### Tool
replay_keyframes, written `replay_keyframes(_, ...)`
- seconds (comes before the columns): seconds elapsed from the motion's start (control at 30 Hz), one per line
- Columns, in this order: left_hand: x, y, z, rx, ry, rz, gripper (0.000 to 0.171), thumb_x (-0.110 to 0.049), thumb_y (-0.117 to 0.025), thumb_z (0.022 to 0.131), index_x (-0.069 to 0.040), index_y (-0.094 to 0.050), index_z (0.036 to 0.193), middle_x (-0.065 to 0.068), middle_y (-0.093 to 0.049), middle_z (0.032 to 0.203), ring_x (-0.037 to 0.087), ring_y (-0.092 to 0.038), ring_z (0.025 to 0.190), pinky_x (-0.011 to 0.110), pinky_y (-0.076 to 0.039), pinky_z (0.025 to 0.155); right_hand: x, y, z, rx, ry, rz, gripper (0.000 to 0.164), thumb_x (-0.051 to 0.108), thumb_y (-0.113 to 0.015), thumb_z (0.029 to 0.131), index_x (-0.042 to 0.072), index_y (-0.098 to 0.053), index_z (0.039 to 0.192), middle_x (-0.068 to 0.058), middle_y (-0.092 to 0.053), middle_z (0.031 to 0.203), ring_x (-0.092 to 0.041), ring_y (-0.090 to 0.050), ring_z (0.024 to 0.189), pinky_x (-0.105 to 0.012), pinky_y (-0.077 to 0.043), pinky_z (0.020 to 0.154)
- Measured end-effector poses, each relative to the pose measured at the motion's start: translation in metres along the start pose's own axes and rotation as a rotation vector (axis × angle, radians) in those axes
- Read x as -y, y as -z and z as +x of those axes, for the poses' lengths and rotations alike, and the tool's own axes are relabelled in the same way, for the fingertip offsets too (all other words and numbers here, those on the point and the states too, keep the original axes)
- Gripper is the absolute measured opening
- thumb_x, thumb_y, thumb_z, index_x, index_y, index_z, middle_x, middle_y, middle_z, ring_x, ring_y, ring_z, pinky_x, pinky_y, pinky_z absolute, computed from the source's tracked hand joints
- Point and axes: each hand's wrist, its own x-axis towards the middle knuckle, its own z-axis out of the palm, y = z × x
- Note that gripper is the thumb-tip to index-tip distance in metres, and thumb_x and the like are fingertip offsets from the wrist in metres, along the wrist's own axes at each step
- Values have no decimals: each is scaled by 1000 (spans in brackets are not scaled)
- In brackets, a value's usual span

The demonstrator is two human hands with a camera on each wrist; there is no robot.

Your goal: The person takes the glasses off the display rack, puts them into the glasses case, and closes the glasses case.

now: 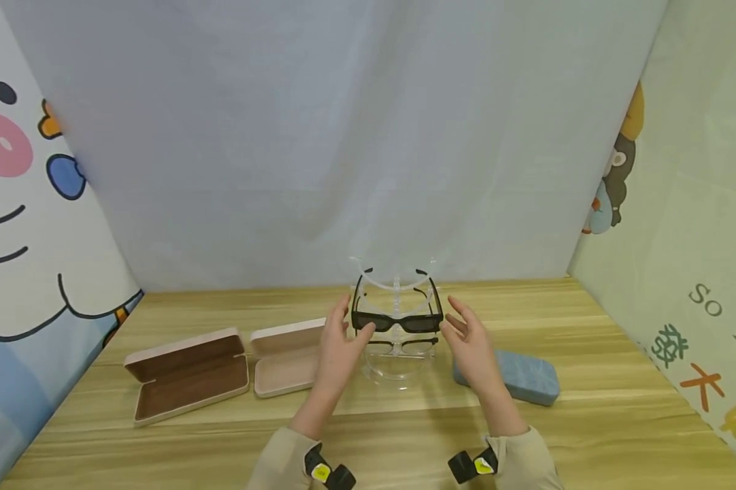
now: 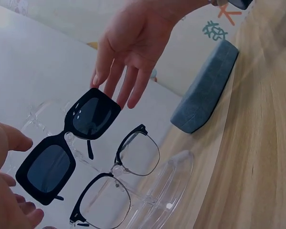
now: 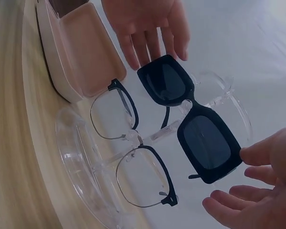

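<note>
Black sunglasses (image 1: pixel 409 324) lie between the left hand (image 1: pixel 340 346) and right hand (image 1: pixel 475 347), both loosely spread, long axis along the table's far edge (image 1: pixel 515 281); the right (thumb at their frame) looks nearer.

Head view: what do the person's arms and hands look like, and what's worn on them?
Loose beige sleeves cover the lower forearms. At each cuff sits a black strap with a small black device and a yellow-green label. The left hand and right hand are bare; no gloves, rings or cables show.
</note>
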Motion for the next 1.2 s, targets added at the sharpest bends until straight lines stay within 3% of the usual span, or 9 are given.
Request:
replay_keyframes(0.13, 2, 1, 1, 79, 92, -78, 69, -19, -62, 86, -1, -26, 142, 16, -26, 146, 33, -30, 132, 44, -27, 108, 0, -2, 1, 41, -7, 36, 50, 11, -45, 96, 5, -27, 142, -13, -27, 147, -33, -40, 126, -46, -35, 102)
replay_keyframes(0.23, 1, 2, 1, 95, 112, -101, 68, -20, -61, 87, -1, -25, 142, 16, -26, 146, 34, -31, 131, 44, -27, 108, 1, -4, 2, 40, -14, 63, 48, 9, -45, 95, 1, -29, 140, -15, -31, 145, -32, -43, 123, -45, -34, 103)
replay_keyframes(0.5, -10, 7, 1, 58, 109, -65, 57, -15, -59, 88, 1, -36, 137, 19, -37, 139, 34, -44, 120, 42, -40, 99, 5, -6, 1, 13, -50, 90, 45, 6, -47, 94, 0, -36, 137, -14, -38, 141, -28, -50, 117, -34, -38, 100)
replay_keyframes(0.7, -14, 20, 2, 80, 98, -93, 49, -10, -55, 90, 3, -38, 135, 18, -42, 135, 31, -52, 112, 38, -46, 92, 15, 0, -4, 2, -47, 121, 42, 9, -51, 93, 4, -42, 133, -11, -45, 135, -5, -58, 100, -13, -42, 86)
replay_keyframes(0.83, -17, 30, 5, 88, 68, -42, 43, -8, -56, 90, 1, -46, 131, 18, -52, 125, 28, -58, 103, 31, -49, 85, 24, 3, -9, -17, -28, 112, 41, 15, -55, 91, 5, -46, 131, -11, -48, 133, 5, -57, 92, -14, -43, 84)
replay_keyframes(1.03, -26, 41, 3, 79, 70, -24, 37, -14, -61, 87, -8, -56, 124, 13, -65, 98, 19, -60, 87, 22, -47, 71, 37, 8, -16, -47, -10, 71, 45, 28, -57, 90, 7, -50, 129, -8, -51, 129, 4, -53, 98, -15, -43, 85)
replay_keyframes(1.2, -39, 47, 0, 79, 31, -78, 35, -14, -63, 85, -8, -60, 120, 11, -62, 103, 17, -58, 90, 22, -47, 77, 47, 12, -23, -94, 24, 70, 43, 31, -56, 90, 6, -53, 125, -10, -55, 122, 1, -53, 99, -11, -44, 84)
